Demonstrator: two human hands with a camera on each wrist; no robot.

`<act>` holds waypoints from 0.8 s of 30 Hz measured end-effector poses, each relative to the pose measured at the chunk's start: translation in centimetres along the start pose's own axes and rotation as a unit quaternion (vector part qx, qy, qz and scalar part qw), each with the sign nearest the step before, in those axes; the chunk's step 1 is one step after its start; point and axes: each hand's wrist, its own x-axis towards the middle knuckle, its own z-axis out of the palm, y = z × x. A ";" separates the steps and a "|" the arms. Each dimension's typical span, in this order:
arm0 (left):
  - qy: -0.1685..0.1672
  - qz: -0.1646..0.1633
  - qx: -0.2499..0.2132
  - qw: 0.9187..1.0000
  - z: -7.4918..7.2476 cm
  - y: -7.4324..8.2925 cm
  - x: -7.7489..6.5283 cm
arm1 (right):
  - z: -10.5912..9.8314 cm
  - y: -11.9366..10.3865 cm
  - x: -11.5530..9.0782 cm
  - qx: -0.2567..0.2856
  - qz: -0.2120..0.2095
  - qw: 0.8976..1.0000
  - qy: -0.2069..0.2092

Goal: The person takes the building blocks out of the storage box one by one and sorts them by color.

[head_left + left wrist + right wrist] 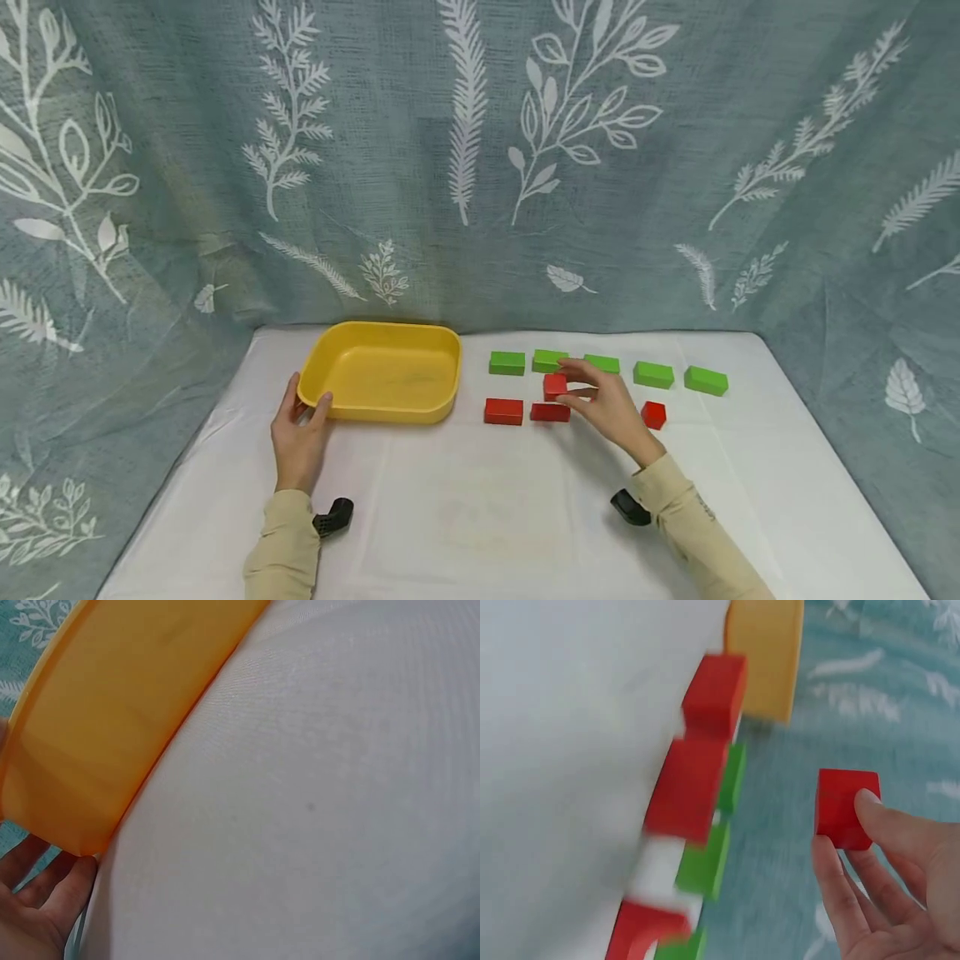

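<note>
My left hand (298, 446) grips the near-left corner of a shallow yellow tray (378, 414), its fingers and thumb spread around the outside. In the left wrist view, fingertips (71, 889) touch the tray's lower corner (112, 742). Raised above the row of blocks, my right hand (611, 408) pinches a small red block (555, 386) between thumb and fingers. The right wrist view shows this red block (844, 810) held off the table. Below it in the head view lie a red block (503, 412) and another red block (551, 412).
Several green blocks (507, 363) form a row along the table's back edge, partly hidden by my right hand. Another red block (654, 415) lies right of that hand. A red piece with a curved notch (641, 922) shows low in the right wrist view. A patterned curtain (480, 250) hangs behind.
</note>
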 end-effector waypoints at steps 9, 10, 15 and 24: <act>0.013 -0.021 0.015 1.000 -0.8 -0.4 -0.1 | -4.6 2.8 -3.3 -0.021 0.059 0.997 0.037; 0.014 -0.024 0.020 0.999 -0.8 -0.4 -0.2 | -5.0 3.1 -3.7 -0.026 0.064 0.997 0.040; 0.018 -0.027 0.030 0.999 -0.5 -0.2 -0.1 | -7.5 4.1 -5.4 -0.060 0.077 0.993 0.061; 0.007 -0.035 0.033 0.999 0.3 0.4 -0.2 | -12.9 8.3 -9.2 -0.137 0.099 0.981 0.097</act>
